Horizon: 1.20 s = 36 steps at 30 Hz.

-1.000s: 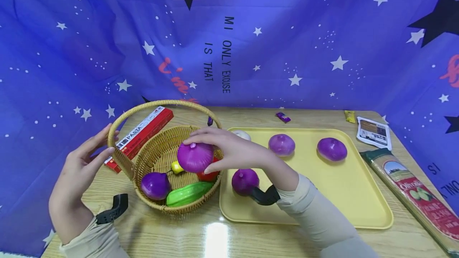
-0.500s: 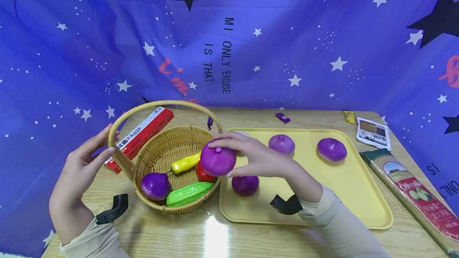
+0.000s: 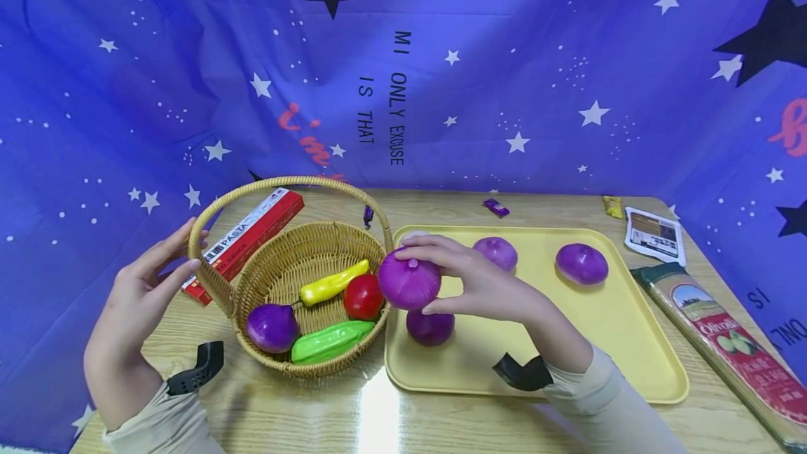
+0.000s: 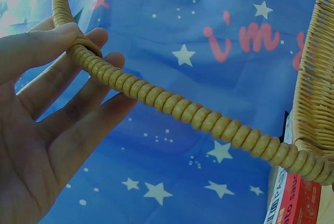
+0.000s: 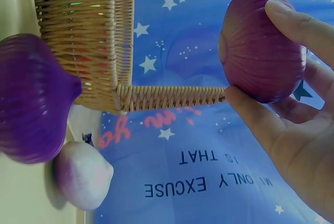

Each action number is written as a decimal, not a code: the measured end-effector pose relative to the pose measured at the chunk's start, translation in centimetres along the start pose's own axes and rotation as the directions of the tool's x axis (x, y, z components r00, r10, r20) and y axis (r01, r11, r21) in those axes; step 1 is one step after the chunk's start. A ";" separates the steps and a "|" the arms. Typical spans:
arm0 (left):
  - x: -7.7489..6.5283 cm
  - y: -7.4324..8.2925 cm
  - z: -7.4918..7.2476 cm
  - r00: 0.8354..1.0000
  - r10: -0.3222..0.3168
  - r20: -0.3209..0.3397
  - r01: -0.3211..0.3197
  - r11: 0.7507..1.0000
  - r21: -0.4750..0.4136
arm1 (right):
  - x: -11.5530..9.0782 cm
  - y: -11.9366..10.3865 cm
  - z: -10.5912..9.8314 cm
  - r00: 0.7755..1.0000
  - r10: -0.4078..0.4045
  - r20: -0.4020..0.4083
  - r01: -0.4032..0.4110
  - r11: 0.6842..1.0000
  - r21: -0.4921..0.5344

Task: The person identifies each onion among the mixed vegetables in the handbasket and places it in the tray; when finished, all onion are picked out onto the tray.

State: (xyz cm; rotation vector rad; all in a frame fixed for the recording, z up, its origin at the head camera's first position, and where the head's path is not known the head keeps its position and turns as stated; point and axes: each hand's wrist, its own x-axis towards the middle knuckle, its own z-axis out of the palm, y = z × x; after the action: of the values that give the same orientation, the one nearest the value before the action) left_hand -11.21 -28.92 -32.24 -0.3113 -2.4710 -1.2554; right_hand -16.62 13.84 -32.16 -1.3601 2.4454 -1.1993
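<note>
My right hand grips a purple onion above the tray's left edge, beside the basket. The right wrist view shows thumb and fingers round this onion. My left hand pinches the handle of the wicker basket on its left side; thumb and fingertips meet the handle in the left wrist view. Inside the basket lie a purple onion, a yellow pepper, a red tomato-like vegetable and a ridged green vegetable.
On the yellow tray sit several onions, among them a dark one under the held onion and a whitish one. A pasta box lies behind the basket. A long green-and-red packet borders the tray's right side.
My right hand has moved right with the onion, from over the basket to over the tray's left edge, uncovering the yellow pepper and red vegetable. My left hand stays at the handle.
</note>
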 end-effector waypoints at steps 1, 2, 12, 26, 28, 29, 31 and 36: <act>0.0 0.0 0.0 1.000 0.001 0.001 -0.001 1.000 0.002 | -0.2 0.0 -0.1 1.000 0.005 -0.004 -0.005 1.000 -0.007; 0.0 0.0 0.0 1.000 0.001 0.001 -0.001 1.000 0.003 | -0.4 0.0 -0.2 1.000 0.009 -0.007 -0.010 1.000 -0.016; 0.0 -0.1 -0.1 1.000 -0.006 0.006 0.006 1.000 0.004 | -2.3 0.3 -0.7 0.997 0.076 -0.012 -0.076 0.997 -0.004; 0.0 0.0 0.0 1.000 -0.002 0.003 0.002 1.000 -0.002 | -5.6 1.7 -1.3 0.988 0.138 -0.064 -0.143 0.986 -0.083; 0.0 0.0 0.0 1.000 0.000 0.003 0.000 1.000 -0.005 | -6.1 2.1 -1.3 0.987 0.147 -0.069 -0.151 0.987 -0.058; 0.0 0.0 0.0 1.000 0.001 0.004 -0.001 1.000 -0.007 | -6.4 2.4 -1.3 0.986 0.152 -0.071 -0.156 0.987 -0.044; 0.0 0.0 0.0 1.000 0.006 0.004 -0.006 1.000 -0.006 | -6.8 2.9 -1.3 0.983 0.169 -0.076 -0.170 0.985 -0.019; 0.0 -0.1 0.0 1.000 0.019 0.001 -0.019 1.000 -0.012 | -7.9 4.1 -1.3 0.980 0.191 -0.061 -0.191 0.981 0.017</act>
State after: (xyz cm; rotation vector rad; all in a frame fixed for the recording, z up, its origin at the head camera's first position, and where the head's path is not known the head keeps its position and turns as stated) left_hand -11.29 -29.01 -32.33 -0.3382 -2.4562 -1.2626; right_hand -15.28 21.75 -36.24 -1.0703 2.5388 -1.2237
